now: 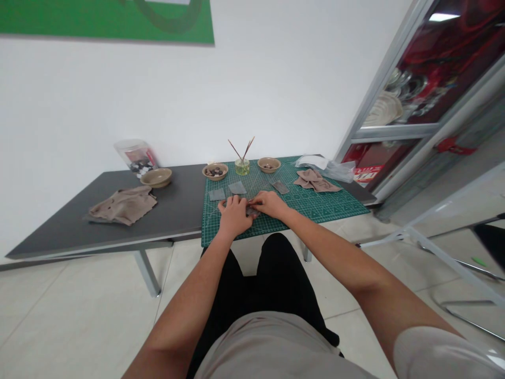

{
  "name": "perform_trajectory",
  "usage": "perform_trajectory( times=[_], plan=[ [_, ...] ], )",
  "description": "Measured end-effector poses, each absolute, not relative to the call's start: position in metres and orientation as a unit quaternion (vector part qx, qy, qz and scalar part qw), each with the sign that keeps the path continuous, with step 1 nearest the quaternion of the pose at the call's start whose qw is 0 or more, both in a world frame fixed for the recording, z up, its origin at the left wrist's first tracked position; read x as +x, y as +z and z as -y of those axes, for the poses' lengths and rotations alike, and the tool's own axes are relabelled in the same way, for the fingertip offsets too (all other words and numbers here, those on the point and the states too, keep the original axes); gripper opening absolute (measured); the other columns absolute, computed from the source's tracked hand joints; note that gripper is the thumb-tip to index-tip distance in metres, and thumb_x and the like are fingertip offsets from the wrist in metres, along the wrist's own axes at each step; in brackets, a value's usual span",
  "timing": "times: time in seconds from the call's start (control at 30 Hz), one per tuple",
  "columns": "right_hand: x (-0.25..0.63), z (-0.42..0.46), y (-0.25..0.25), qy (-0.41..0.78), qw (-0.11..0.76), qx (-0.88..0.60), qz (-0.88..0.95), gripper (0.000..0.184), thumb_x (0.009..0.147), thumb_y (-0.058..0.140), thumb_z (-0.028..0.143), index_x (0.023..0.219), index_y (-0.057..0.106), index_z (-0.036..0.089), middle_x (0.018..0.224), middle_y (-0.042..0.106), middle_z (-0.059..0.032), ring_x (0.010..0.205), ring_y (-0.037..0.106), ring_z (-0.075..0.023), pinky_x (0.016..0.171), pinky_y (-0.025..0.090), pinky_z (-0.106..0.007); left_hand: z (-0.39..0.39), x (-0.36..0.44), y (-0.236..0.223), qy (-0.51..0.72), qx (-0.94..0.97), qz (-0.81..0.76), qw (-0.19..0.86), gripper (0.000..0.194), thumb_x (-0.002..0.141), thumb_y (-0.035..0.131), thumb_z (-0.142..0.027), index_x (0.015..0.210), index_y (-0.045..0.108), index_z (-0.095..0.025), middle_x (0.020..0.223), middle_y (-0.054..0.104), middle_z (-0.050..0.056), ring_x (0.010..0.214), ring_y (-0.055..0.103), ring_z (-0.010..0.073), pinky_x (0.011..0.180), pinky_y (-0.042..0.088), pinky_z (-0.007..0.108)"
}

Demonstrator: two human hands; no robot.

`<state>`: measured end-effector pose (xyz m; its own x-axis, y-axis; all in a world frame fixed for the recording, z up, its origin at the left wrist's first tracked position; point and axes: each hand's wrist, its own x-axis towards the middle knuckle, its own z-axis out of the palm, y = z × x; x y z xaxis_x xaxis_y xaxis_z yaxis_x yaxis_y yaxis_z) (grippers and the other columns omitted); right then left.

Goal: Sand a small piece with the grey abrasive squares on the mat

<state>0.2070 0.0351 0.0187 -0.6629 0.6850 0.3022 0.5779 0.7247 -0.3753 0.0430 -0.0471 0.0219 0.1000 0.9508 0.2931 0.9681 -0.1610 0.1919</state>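
Observation:
My left hand (235, 217) rests near the front of a green cutting mat (315, 209), its fingers bent around the edge of a small grey-brown flat piece (251, 211). From the other side my right hand (271, 204) reaches in, thumb and fingertips pinched together at that piece. Whatever lies between those fingertips is too small to make out. Beyond the hands lie a grey rectangular sheet (216, 194), a second pale grey sheet (237, 187) and a darker grey sheet (280, 187).
Behind stand a bowl of dark and light pebble-like pieces (215, 171), a jar (242, 167) with thin sticks, and another bowl (269, 165). A brown cloth (315, 180) and plastic bag (331, 167) lie right. Left are a cloth (124, 205), bowl (157, 178) and clear tub (136, 157).

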Motion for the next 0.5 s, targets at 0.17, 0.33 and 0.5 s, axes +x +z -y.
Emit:
perform_trajectory(
  times=[0.17,0.33,0.5],
  plan=[
    [0.221,-0.029,0.016,0.136,0.223,-0.332,0.906,0.019,0.087,0.07,0.02,0.1,0.081,0.026,0.098,0.079,-0.0037,0.1,0.07,-0.0196,0.089,0.052,-0.03,0.049,0.044,0.024,-0.167,-0.744,0.646,0.024,0.032,0.086,0.062,-0.049,0.103,0.063,-0.022,0.123,0.059,0.013,0.121,0.047,0.0341,0.103,0.031,0.057],
    [0.222,-0.033,0.018,0.123,0.223,-0.355,0.9,0.018,0.087,0.07,0.02,0.1,0.082,0.023,0.1,0.079,-0.0052,0.102,0.07,-0.0212,0.091,0.053,-0.032,0.049,0.045,0.026,-0.157,-0.744,0.649,0.027,0.034,0.087,0.06,-0.05,0.105,0.064,-0.022,0.124,0.059,0.013,0.121,0.046,0.0346,0.101,0.033,0.055],
    [0.213,-0.027,0.015,0.127,0.221,-0.353,0.9,0.019,0.087,0.07,0.019,0.103,0.081,0.022,0.103,0.079,-0.0054,0.104,0.07,-0.0214,0.093,0.053,-0.032,0.05,0.045,0.027,-0.144,-0.735,0.663,0.024,0.037,0.085,0.061,-0.052,0.107,0.064,-0.022,0.122,0.058,0.014,0.118,0.047,0.0353,0.094,0.037,0.051]
  ],
)
